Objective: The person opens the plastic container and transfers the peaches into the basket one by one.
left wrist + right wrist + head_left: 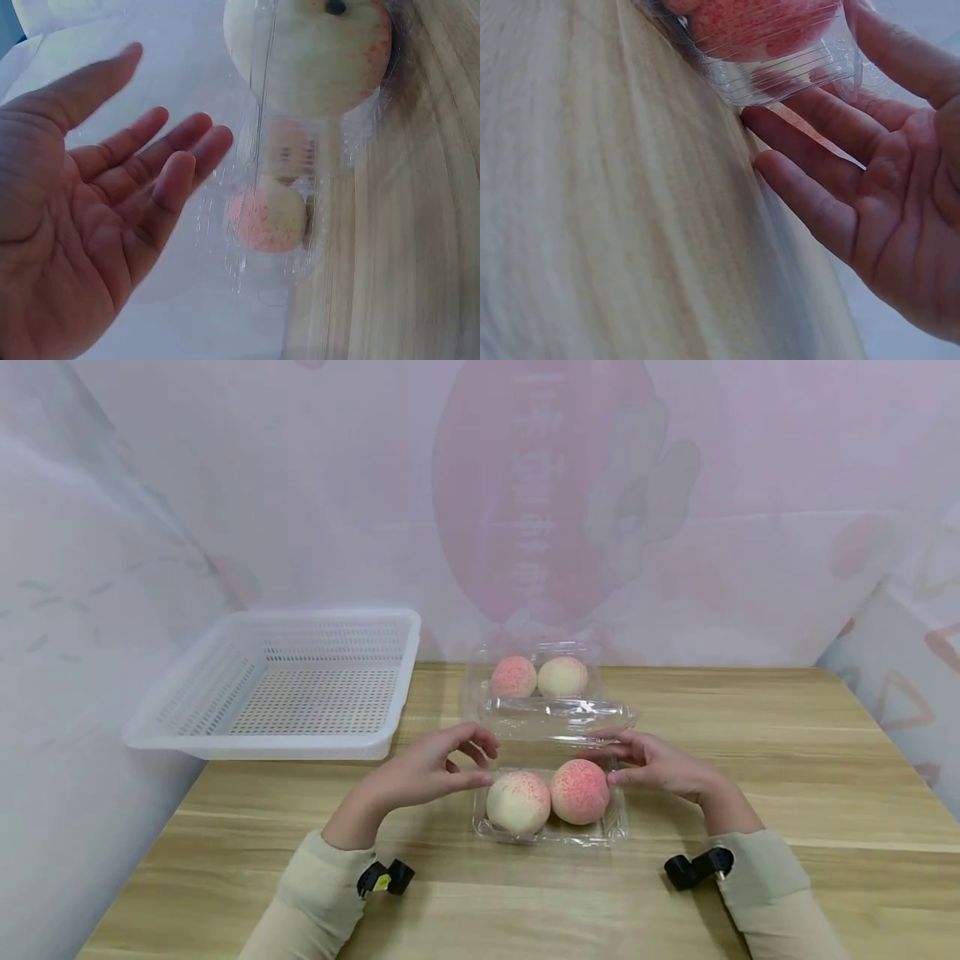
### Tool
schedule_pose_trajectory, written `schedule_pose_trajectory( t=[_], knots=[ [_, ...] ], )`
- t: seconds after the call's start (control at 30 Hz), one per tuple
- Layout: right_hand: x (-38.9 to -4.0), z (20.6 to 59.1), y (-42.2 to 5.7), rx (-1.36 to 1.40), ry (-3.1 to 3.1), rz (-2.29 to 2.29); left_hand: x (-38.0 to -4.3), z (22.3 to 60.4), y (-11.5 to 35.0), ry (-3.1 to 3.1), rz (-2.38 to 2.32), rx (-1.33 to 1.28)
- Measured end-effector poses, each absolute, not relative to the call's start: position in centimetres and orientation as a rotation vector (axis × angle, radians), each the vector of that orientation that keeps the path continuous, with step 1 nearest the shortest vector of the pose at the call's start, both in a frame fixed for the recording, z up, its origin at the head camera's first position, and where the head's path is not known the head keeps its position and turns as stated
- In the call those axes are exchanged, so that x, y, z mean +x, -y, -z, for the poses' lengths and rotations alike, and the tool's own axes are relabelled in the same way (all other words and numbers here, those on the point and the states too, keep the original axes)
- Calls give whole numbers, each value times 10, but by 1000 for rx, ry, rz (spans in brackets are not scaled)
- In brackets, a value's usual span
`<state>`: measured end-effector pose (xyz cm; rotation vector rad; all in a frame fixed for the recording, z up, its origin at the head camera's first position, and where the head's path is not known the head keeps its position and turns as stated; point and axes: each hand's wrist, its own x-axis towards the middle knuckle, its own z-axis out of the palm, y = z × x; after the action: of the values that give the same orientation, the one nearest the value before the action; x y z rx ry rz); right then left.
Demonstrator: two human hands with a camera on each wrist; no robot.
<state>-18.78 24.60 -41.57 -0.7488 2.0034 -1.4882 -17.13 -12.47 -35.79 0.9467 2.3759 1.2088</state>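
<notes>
Two round, peach-like fruits, one mostly cream (518, 802) and one mostly pink (580, 792), sit side by side in a clear plastic clamshell box (551, 838). The clear lid (540, 745) stands raised at the far side. My left hand (431, 766) hovers left of the box, fingers loosely bent; the left wrist view shows nothing in its palm (82, 217). My right hand (656, 766) is at the box's right side, its thumb by the pink fruit and its fingers behind the clear plastic. In the right wrist view, these fingers (810, 180) are nearly straight.
Behind stands a second clear box (474, 681) with a pink fruit (513, 677) and a cream one (563, 677). A white perforated basket (407, 681) is at the back left of the wooden table (750, 735). Pale printed sheeting (337, 485) encloses the back and sides.
</notes>
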Motion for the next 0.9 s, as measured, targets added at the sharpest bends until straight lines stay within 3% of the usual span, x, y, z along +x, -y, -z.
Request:
schedule_pose_trajectory(
  t=[0.4, 0.9],
  knots=[
    [-188, 415, -246, -728, -1991, 1497, -174, 360, 103, -2335, -933, 1185],
    [-187, 414, -245, -702, -1994, 1502, -180, 362, 98, -2195, -756, 1168]
  ],
)
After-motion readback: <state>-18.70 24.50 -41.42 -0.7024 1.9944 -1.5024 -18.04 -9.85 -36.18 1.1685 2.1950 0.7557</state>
